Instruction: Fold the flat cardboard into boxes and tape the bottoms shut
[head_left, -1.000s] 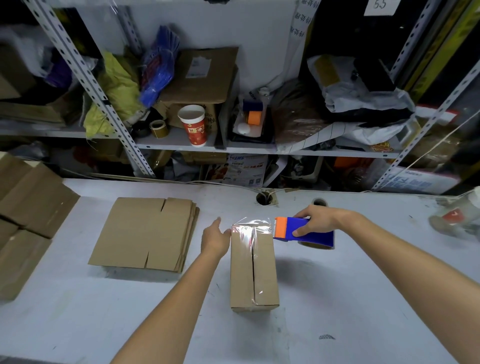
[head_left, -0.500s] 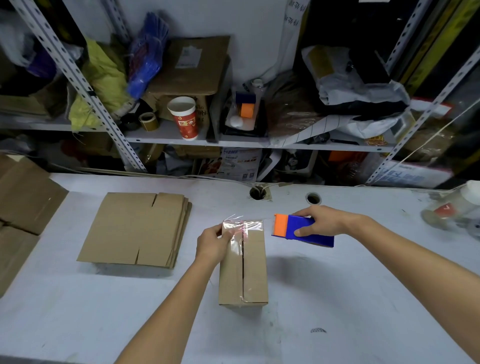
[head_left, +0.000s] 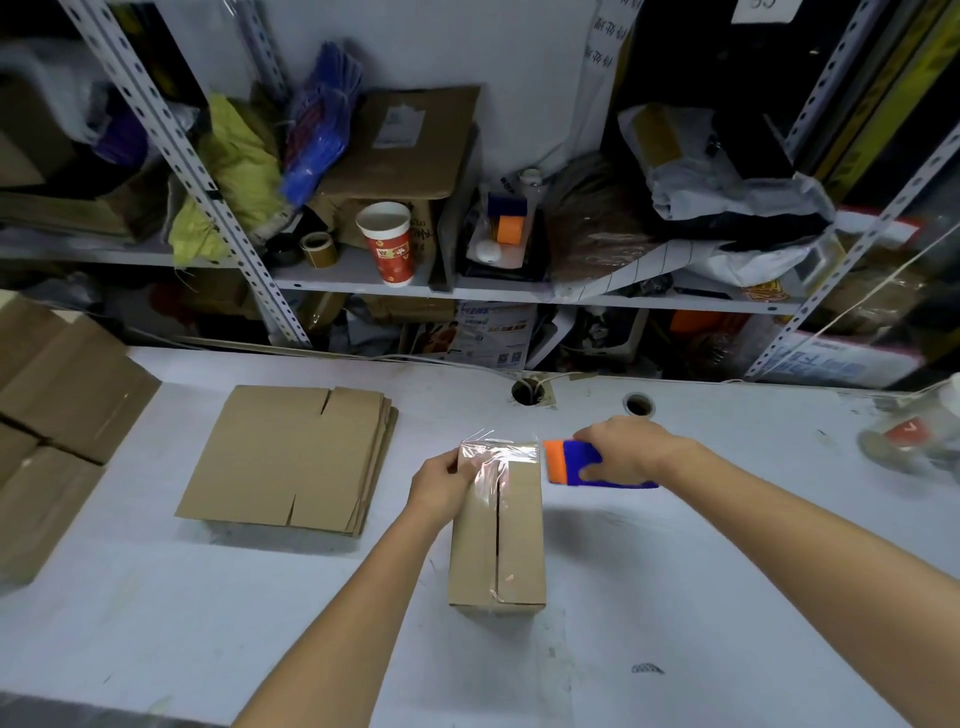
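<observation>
- The box (head_left: 496, 525) stands mid-table, its seam taped and clear tape (head_left: 498, 453) wrinkled over the far end.
- The left hand (head_left: 441, 480) grips the far-left corner, thumb seemingly on the tape.
- The right hand (head_left: 623, 452) clasps the tape dispenser (head_left: 571, 462) just beside the far-right corner.
- There is bare table (head_left: 727, 597) to the right and the flat cardboard stack (head_left: 291, 457) to the left.
- A second ago the left hand lay open beside the box.

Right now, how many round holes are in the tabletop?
2: one hole near the far edge, beyond the box; the other hole just right of it, beyond the right hand. Others may be hidden.
</observation>
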